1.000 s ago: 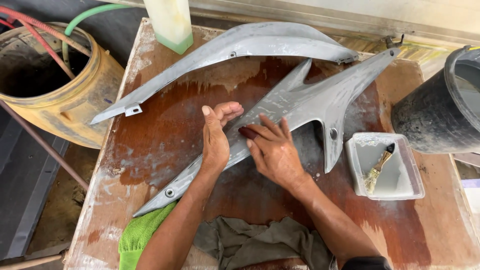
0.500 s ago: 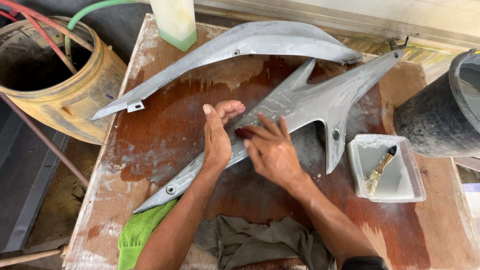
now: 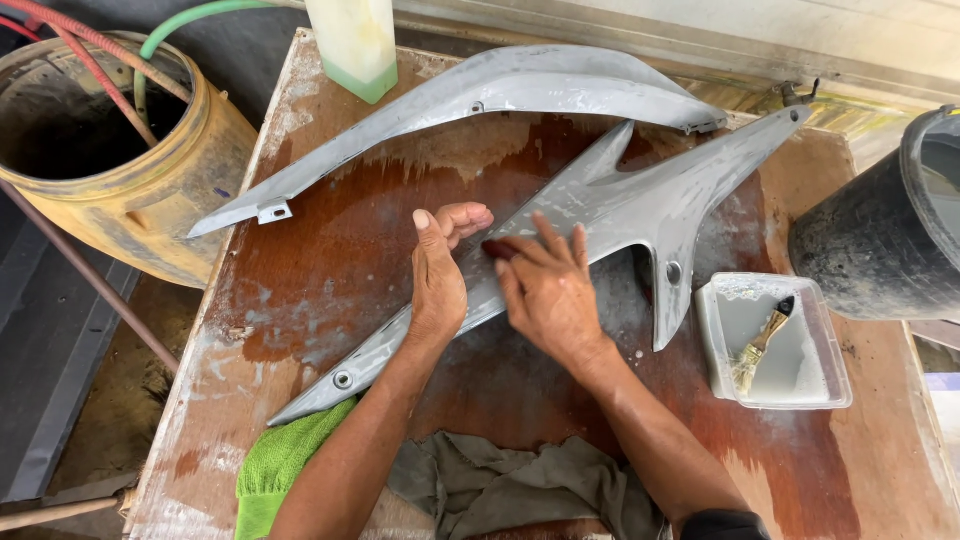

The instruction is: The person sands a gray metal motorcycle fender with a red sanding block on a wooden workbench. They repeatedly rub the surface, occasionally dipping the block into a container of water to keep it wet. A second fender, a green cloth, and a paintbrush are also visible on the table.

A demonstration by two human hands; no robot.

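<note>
A long grey forked body panel lies wet and slanted across a brown wooden table. My left hand grips the panel's narrow lower stretch, thumb up and fingers curled over its far edge. Flat on the panel just to the right, my right hand presses a small dark red sanding piece under its fingertips. A second curved grey panel rests farther back on the table.
A clear plastic tub with a paintbrush sits at the right. A black bucket stands beyond it. A yellow drum with hoses is at the left. A pale green bottle stands at the back. A green cloth and grey rag lie near me.
My right hand has slid the dark red piece up along the panel, away from me. The left hand has kept its hold in place.
</note>
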